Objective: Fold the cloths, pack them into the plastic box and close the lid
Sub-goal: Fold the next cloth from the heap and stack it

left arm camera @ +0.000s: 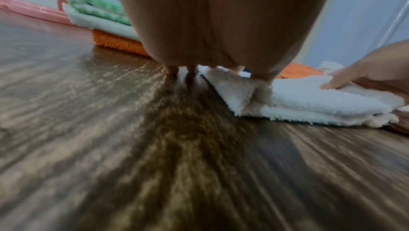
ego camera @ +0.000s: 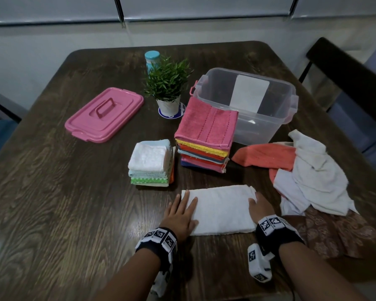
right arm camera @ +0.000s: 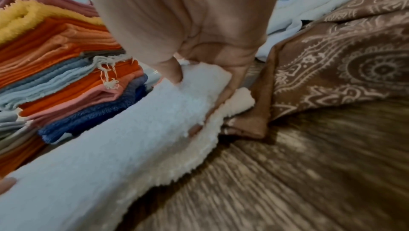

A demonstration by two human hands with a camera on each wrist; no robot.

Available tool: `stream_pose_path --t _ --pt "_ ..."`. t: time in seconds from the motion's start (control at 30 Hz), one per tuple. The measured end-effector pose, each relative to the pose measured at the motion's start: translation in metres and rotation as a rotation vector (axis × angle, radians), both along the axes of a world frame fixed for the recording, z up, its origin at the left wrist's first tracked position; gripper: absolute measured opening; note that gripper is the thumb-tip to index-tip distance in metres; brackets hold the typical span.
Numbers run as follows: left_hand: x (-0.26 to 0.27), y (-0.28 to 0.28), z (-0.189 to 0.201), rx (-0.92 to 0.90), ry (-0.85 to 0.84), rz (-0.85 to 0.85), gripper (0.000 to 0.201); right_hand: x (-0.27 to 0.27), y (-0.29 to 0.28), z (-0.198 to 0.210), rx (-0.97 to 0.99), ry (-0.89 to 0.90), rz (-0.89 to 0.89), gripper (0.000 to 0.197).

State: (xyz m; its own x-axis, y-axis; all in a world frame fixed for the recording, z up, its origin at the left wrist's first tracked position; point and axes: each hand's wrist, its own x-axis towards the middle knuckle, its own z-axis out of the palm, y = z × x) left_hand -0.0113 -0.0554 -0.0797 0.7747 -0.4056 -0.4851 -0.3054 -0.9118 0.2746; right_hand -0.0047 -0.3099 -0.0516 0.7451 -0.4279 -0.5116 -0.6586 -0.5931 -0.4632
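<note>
- Status: folding is well advanced, packing has not begun. Two stacks of folded cloths stand on the dark wooden table: a small pale stack and a taller multicoloured stack topped by a pink towel.
- The clear plastic box stands behind the taller stack and appears to hold no cloths. Its pink plastic lid lies flat, well apart to the left.
- In hand: a white terry cloth, folded into a long strip, lies at the near table edge.
- Left hand: fingers straight, pressing flat on the strip's left end.
- Right hand: thumb and fingers pinch the strip's right end, lifting a layer.
- Remaining: an unfolded heap of white and orange cloths and a brown patterned cloth at the right; then packing, then lid closure.
- Limits: the box floor is hard to read through the wall and its white label. The cloth count per stack cannot be told.
</note>
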Motion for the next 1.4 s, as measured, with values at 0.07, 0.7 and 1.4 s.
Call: stream_pose_path --t 0.07,0.7,1.4 --pt "0.001 -0.001 0.0 0.009 0.009 -0.004 0.069 -0.002 0.001 -0.001 -0.044 -0.024 -0.005 0.045" --pt "0.013 -0.012 0.014 0.053 -0.034 -0.102 0.095 -0.024 0.034 -0.018 -0.402 0.01 0.681 0.088" --pt "0.0 0.053 0.004 0.101 0.044 -0.024 0.124 -0.04 0.039 -0.014 -0.431 0.061 0.925 0.109"
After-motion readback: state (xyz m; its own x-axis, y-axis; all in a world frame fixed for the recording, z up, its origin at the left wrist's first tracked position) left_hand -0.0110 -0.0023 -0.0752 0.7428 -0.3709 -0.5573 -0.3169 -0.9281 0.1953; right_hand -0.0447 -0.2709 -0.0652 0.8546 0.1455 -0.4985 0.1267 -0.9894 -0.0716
